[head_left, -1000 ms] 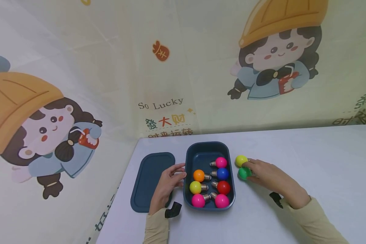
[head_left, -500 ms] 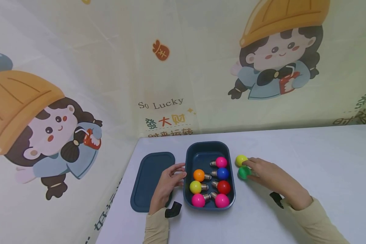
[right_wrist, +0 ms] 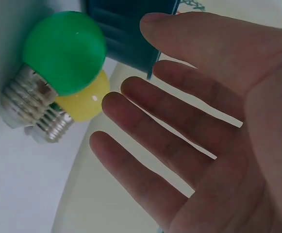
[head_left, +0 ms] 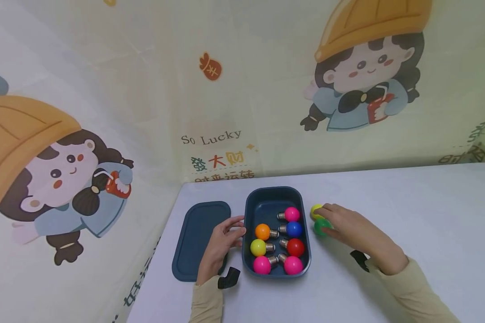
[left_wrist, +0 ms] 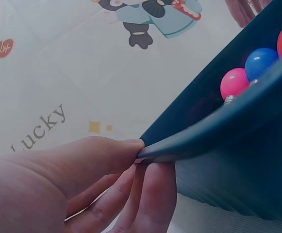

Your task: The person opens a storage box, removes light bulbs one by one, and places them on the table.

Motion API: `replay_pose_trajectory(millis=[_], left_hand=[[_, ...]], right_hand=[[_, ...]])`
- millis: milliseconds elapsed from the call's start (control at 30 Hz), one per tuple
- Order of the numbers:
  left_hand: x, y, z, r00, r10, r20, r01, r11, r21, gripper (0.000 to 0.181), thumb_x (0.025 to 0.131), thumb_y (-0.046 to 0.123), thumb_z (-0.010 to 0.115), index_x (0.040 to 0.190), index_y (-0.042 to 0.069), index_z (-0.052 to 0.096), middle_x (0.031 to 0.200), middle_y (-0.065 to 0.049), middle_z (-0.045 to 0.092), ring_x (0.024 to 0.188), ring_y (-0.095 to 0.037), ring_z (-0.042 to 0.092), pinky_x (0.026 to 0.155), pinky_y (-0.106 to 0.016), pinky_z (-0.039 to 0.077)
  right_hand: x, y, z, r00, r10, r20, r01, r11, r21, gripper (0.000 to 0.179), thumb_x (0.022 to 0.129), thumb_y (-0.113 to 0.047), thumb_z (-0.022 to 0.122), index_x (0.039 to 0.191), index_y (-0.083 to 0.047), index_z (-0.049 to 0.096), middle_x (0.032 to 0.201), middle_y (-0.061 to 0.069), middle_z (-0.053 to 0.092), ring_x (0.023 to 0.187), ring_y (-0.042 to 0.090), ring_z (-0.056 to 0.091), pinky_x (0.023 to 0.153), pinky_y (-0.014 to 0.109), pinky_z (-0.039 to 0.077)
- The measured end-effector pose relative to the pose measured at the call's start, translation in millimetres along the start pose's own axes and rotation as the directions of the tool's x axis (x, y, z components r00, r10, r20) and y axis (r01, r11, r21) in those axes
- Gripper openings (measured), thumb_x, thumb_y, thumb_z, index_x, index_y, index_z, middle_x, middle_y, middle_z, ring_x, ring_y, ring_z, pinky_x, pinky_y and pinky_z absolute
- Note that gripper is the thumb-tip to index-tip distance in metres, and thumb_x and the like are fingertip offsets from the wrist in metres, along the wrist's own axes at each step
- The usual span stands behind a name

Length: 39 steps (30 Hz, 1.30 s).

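Note:
My left hand (head_left: 218, 246) pinches the left rim of a dark blue plastic box (head_left: 266, 207) between thumb and fingers; the left wrist view shows the rim (left_wrist: 179, 148) in that pinch. Inside lie several coloured bulbs with silver screw bases, among them a blue bulb (head_left: 294, 229), an orange bulb (head_left: 262, 232) and a red bulb (head_left: 295, 247). To the right of the box, a green bulb (right_wrist: 65, 53) and a yellow bulb (right_wrist: 90, 99) lie close together on the table. Over these two hovers my right hand (head_left: 349, 226), its fingers extended and slightly spread, holding nothing.
A flat dark blue lid (head_left: 200, 233) lies left of the box, partly under my left forearm. The white table (head_left: 428, 215) extends to the right. Behind it hangs a printed cloth (head_left: 275, 89) with cartoon figures, and another side of it runs along the left.
My right hand has lifted and shifted slightly, its fingers now reaching further over the yellow bulb and leaving the green bulb. The left hand stays on the rim.

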<state>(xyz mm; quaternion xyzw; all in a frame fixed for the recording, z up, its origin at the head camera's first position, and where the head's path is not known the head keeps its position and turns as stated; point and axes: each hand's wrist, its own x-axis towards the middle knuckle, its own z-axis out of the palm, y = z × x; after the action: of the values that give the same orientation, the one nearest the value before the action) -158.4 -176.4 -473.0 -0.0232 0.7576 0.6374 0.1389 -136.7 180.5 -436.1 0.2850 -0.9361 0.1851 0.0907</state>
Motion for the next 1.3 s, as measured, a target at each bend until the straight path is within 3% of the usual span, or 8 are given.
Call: replay_pose_trajectory(millis=[233, 467, 800, 933, 1167, 1300], left_hand=[[2.5, -2.4, -0.1, 1.000, -0.014, -0.006, 0.014, 1.000, 0.005, 0.045, 0.094, 0.022, 0.070, 0.136, 0.012, 0.059, 0.120, -0.010, 0.061, 0.093, -0.018, 0.063, 0.078, -0.033, 0.058], [3.1, -3.6, 0.0, 1.000, -0.008, 0.002, 0.008, 1.000, 0.004, 0.046, 0.094, 0.023, 0.070, 0.137, 0.011, 0.059, 0.121, -0.010, 0.061, 0.093, -0.018, 0.063, 0.076, -0.031, 0.058], [0.0, -1.8, -3.5, 1.000, -0.005, -0.016, 0.005, 1.000, 0.001, 0.048, 0.093, 0.026, 0.071, 0.138, 0.014, 0.059, 0.123, -0.010, 0.060, 0.096, -0.020, 0.062, 0.077, -0.031, 0.058], [0.1, -1.7, -3.2, 1.000, -0.019, -0.009, 0.019, 1.000, -0.007, 0.047, 0.093, 0.023, 0.071, 0.138, 0.013, 0.059, 0.123, -0.010, 0.059, 0.095, -0.019, 0.062, 0.077, -0.031, 0.058], [-5.9, 10.8, -0.6, 1.000, -0.022, 0.004, 0.022, 1.000, -0.006, 0.045, 0.094, 0.017, 0.068, 0.137, 0.007, 0.058, 0.120, -0.012, 0.060, 0.092, -0.019, 0.062, 0.076, -0.031, 0.058], [-3.7, 7.6, 0.2, 1.000, -0.004, 0.014, 0.005, 1.000, -0.018, 0.046, 0.094, 0.020, 0.069, 0.137, 0.008, 0.058, 0.121, -0.011, 0.060, 0.093, -0.018, 0.062, 0.074, -0.029, 0.057]], right_hand=[[7.7, -9.2, -3.0, 0.999, -0.035, -0.015, 0.035, 0.999, -0.005, 0.042, 0.078, -0.009, 0.083, 0.116, -0.004, 0.065, 0.107, 0.008, 0.066, 0.095, 0.023, 0.066, 0.079, 0.039, 0.058], [19.8, -29.1, -6.7, 0.999, -0.021, 0.048, 0.022, 0.999, -0.024, 0.041, 0.082, -0.014, 0.081, 0.118, -0.002, 0.065, 0.108, 0.010, 0.065, 0.095, 0.024, 0.065, 0.078, 0.037, 0.059], [36.6, -48.3, -6.0, 0.997, -0.055, 0.059, 0.057, 0.998, -0.034, 0.044, 0.082, -0.016, 0.082, 0.120, -0.003, 0.065, 0.106, 0.010, 0.065, 0.093, 0.021, 0.064, 0.075, 0.034, 0.059], [41.8, -53.8, -4.6, 0.994, -0.038, 0.098, 0.040, 0.999, -0.017, 0.042, 0.083, -0.018, 0.081, 0.119, -0.004, 0.065, 0.105, 0.008, 0.064, 0.092, 0.020, 0.064, 0.072, 0.032, 0.059], [53.3, -64.7, -1.5, 0.991, -0.068, 0.112, 0.065, 0.997, 0.033, 0.040, 0.086, -0.023, 0.078, 0.119, -0.004, 0.066, 0.107, 0.008, 0.065, 0.096, 0.021, 0.065, 0.081, 0.033, 0.058], [57.2, -69.1, -0.5, 0.990, -0.065, 0.122, 0.059, 0.997, 0.050, 0.039, 0.087, -0.023, 0.077, 0.119, -0.003, 0.066, 0.110, 0.010, 0.066, 0.099, 0.022, 0.065, 0.083, 0.033, 0.058]])
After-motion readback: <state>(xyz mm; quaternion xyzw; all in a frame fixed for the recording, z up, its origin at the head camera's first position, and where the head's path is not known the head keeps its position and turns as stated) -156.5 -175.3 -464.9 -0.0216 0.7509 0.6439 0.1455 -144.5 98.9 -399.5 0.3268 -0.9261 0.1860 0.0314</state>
